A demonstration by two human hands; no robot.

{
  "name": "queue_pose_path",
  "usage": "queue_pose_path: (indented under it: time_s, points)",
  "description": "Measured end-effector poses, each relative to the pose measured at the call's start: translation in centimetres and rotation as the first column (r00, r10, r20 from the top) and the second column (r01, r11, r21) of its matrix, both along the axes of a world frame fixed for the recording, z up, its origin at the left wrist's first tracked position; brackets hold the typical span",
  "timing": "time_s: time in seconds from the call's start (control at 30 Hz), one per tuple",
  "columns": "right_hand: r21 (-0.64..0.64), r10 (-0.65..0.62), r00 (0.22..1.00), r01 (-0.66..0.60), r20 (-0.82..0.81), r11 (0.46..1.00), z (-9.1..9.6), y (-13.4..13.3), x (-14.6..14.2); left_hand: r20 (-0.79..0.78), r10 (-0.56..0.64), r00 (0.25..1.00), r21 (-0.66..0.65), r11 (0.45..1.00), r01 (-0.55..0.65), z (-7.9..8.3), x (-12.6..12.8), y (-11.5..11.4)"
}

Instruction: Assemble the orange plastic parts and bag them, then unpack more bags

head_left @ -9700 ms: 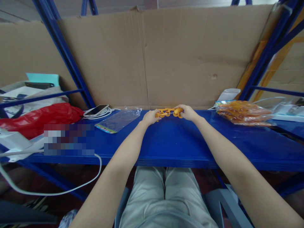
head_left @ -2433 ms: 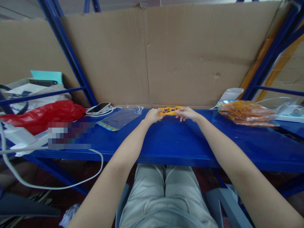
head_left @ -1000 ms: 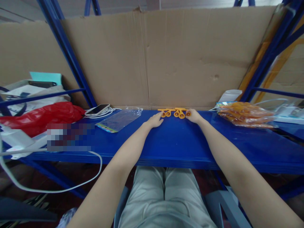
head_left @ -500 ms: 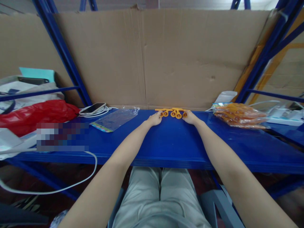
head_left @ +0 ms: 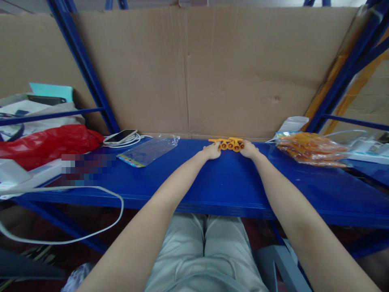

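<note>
Several orange plastic pieces with round, flared, hollow ends (head_left: 231,146) lie side by side in a row on the blue tabletop (head_left: 225,182), close to the cardboard at the back. Their round ends face me. My left hand (head_left: 212,151) is closed on the left end of the row. At the right end, my right hand (head_left: 249,149) is closed against the outermost piece. The fingertips of both hands are partly hidden behind the pieces.
Left of my hands lies a clear plastic bag (head_left: 150,150), with a phone (head_left: 122,136) on a coiled white cable behind it. A bag of orange pieces (head_left: 310,148) lies right. A red bag (head_left: 54,144) and a looping white cable (head_left: 120,215) are far left. Cardboard (head_left: 227,73) stands behind.
My left hand has moved right, toward my right hand. The orange pieces are now bunched more tightly between the two hands. The view has shifted slightly.
</note>
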State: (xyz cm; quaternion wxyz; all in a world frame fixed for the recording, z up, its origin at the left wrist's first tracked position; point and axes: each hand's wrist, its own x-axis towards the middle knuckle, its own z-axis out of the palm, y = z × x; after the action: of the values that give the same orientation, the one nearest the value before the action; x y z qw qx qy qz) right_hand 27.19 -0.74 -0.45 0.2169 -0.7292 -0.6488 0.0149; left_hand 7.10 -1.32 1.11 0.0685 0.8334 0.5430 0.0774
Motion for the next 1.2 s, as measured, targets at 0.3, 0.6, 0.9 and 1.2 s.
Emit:
queue_pose_path:
  time_s: [0.3, 0.6, 0.9, 1.2]
  points:
    - [-0.045, -0.087, 0.996, 0.087, 0.006, 0.995, 1.4, -1.7, -1.2, -0.046, 0.035, 0.998, 0.047, 0.998, -0.033, 0.2, -1.8, -0.1]
    - [-0.042, -0.101, 0.995, 0.101, -0.009, 0.994, 0.9, -1.2, -1.0, -0.031, 0.601, 0.798, 0.050, 0.799, -0.600, -0.6, -10.2, -0.7]
    - [-0.025, -0.069, 0.997, 0.068, -0.017, 0.997, 0.8, -0.9, -0.8, -0.068, 0.598, 0.799, 0.016, 0.801, -0.598, 0.3, -11.0, -0.3]
    - [-0.048, -0.083, 0.996, 0.081, -0.029, 0.996, 1.0, -1.2, -1.0, -0.108, 0.272, 0.956, 0.034, 0.962, -0.270, 1.3, -10.3, -0.2]
